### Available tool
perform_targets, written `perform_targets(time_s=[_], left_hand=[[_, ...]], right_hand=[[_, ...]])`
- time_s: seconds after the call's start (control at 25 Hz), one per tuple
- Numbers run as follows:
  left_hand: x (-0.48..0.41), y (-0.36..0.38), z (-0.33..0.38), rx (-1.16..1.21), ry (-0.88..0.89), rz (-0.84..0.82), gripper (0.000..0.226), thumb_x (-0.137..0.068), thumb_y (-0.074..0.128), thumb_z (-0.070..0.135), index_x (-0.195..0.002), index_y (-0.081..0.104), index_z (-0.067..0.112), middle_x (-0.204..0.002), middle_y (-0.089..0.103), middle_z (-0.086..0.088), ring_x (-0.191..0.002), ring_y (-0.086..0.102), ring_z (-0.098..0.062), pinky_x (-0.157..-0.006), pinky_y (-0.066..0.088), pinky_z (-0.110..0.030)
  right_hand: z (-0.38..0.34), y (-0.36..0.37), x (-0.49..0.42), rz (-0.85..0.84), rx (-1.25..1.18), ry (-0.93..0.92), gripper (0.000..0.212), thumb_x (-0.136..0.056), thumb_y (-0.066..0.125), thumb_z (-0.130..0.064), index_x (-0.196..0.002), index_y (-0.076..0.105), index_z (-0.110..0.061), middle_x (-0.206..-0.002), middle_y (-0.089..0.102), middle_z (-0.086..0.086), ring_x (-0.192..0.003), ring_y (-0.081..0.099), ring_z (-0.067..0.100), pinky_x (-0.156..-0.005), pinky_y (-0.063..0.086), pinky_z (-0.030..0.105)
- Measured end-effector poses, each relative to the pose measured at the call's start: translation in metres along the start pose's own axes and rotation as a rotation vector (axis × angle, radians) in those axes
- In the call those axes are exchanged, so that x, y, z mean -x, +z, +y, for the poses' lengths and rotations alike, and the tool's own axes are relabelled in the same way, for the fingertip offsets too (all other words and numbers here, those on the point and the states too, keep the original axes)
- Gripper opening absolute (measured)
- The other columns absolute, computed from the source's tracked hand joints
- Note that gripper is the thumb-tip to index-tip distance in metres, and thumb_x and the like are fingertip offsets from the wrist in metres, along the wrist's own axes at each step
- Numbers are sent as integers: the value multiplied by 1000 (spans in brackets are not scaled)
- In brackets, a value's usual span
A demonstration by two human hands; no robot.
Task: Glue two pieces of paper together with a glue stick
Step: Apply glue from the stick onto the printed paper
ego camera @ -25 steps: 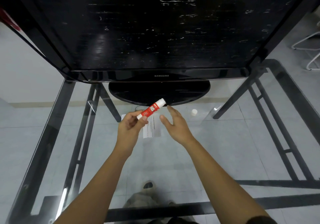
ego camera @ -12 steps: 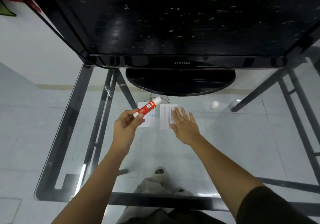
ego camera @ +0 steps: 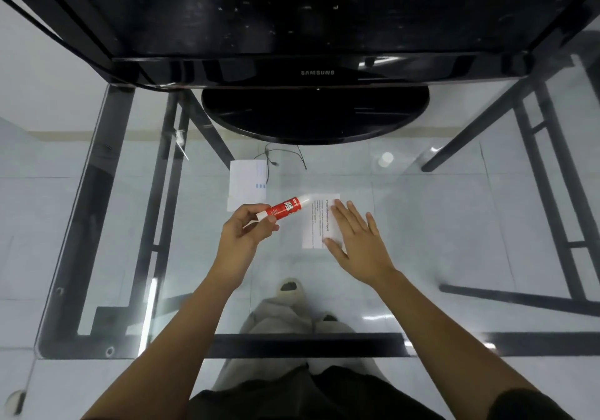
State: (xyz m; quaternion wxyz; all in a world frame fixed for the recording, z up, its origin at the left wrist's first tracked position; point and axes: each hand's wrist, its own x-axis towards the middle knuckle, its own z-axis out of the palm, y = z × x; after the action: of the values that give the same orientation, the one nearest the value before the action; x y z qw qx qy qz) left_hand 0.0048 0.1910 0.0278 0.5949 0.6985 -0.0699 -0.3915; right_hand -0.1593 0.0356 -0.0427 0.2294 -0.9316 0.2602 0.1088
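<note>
Two bare hands work over a glass worktop [ego camera: 454, 224], and two pieces of paper lie flat on it. The left hand [ego camera: 242, 237] holds the one glue stick [ego camera: 285, 208], a red tube with white lettering; its grip is pinched around the lower end of the tube between thumb and fingers, and the tube is tilted so that its white uncapped tip points up and to the right, reaching the upper left corner of the printed paper [ego camera: 316, 221]. Whether the tip touches the sheet or hangs just above it cannot be told. The right hand [ego camera: 355, 241] lies palm down with its grip spread, fingers flat on the right part of that printed paper. The second sheet, a plain paper [ego camera: 245, 186] with small blue marks near its right edge, lies just beyond the left hand, apart from the printed one. One small white cap [ego camera: 385, 159] stands on the glass farther off to the right. One black monitor [ego camera: 316, 72] on a round base stands at the far side, and one thin dark cable [ego camera: 285, 155] trails from under it beside the plain paper. Through the glass two feet show on the tiled floor [ego camera: 48, 208].
</note>
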Motion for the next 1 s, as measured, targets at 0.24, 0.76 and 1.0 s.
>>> perform_targets(time_s=[0.24,0.76,1.0], left_hand=[[-15,1,12,397,-83,37,24,-91,54,25,-112,61,16,-89,68,2,-75,64,-11,-71,53,-23],[-13,16,8,-606,236,-151,25,-76,72,31,-97,58,33,-104,67,8,-82,65,-7,-73,51,-11],[-21,16,15,-862,331,-297,29,-76,72,32,-100,63,18,-111,68,-2,-82,63,-14,-75,48,-12]], right_hand=[[-5,-15,-13,171,-15,-32,62,-91,35,-52,-143,29,-20,-153,28,2,-141,24,21,-115,2,37],[-4,-13,-12,210,-58,-27,63,-88,42,-50,-143,31,-21,-152,32,0,-140,27,20,-115,6,37],[-4,-14,-12,231,-75,-33,61,-87,46,-47,-140,36,-20,-150,36,0,-139,31,21,-115,7,36]])
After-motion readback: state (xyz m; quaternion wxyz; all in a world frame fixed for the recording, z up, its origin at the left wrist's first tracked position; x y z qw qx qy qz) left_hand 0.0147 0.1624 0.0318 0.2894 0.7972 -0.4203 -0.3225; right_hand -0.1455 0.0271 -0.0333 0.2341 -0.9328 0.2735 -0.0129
